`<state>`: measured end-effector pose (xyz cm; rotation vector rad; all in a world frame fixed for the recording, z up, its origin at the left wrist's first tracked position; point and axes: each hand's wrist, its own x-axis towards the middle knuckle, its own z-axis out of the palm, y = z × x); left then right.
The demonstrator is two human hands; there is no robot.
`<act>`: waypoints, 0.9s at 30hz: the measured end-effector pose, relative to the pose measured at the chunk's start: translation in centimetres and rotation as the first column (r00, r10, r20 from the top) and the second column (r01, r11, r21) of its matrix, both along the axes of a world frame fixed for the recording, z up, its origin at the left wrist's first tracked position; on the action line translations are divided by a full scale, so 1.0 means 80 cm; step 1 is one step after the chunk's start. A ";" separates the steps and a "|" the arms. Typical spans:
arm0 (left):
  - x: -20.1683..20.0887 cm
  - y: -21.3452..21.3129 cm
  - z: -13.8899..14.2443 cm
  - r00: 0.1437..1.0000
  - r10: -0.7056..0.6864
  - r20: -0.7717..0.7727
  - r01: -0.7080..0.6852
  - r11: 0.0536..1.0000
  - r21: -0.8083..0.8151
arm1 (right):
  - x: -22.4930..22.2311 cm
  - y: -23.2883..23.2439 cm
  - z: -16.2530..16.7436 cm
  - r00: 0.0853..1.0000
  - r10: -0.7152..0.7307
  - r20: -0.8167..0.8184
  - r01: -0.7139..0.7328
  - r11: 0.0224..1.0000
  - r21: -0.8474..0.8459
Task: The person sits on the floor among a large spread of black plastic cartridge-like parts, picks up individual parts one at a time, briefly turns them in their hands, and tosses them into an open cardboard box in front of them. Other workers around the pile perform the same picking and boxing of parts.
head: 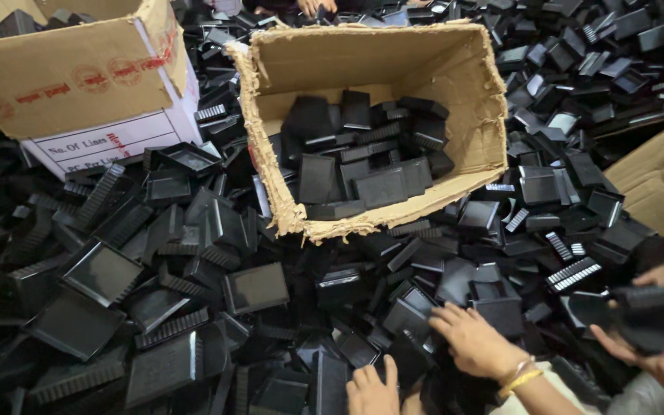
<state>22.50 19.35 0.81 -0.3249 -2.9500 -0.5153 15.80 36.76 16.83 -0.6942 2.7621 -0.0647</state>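
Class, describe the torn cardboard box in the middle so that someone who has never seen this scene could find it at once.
Look over the heap of black plastic parts that covers the whole surface. In its upper middle sits the torn cardboard box, open at the top and partly filled with the same parts. Unlike the printed box to its left, it is plain brown with ragged, frayed edges.

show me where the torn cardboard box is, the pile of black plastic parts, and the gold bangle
Torn cardboard box (274,131), head view: on its ragged left wall.
Black plastic parts (101,273), head view: on a flat square piece in the loose pile.
Gold bangle (522,379), head view: on the band around the wrist at the bottom.
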 end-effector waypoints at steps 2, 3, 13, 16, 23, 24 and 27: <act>-0.013 -0.023 0.036 0.963 -0.059 0.265 0.016 0.987 0.161 | 0.010 0.014 -0.024 0.995 -0.018 -0.097 0.019 1.000 0.017; -0.020 -0.039 0.057 0.961 -0.099 0.260 0.019 0.956 0.291 | 0.015 0.018 -0.030 0.986 -0.011 -0.164 0.007 1.000 -0.022; -0.049 -0.139 0.171 0.940 0.038 0.339 -0.311 0.504 0.806 | 0.021 -0.026 0.000 0.966 0.049 0.255 -0.031 0.997 -0.075; -0.047 -0.138 0.172 0.997 -0.079 -0.021 0.043 0.290 0.956 | 0.031 -0.014 0.014 0.948 -0.025 0.317 0.203 0.814 -0.544; -0.039 -0.122 0.152 0.902 -0.341 -0.263 0.399 0.431 0.809 | 0.062 -0.008 0.013 0.857 0.132 0.497 0.498 0.028 -0.867; -0.038 -0.119 0.149 0.889 -0.351 -0.293 0.430 0.424 0.797 | 0.064 -0.009 0.011 0.859 0.121 0.497 0.500 0.003 -0.866; -0.035 -0.112 0.140 0.865 -0.363 -0.347 0.480 0.394 0.784 | 0.065 -0.012 0.009 0.872 0.109 0.478 0.485 -0.043 -0.874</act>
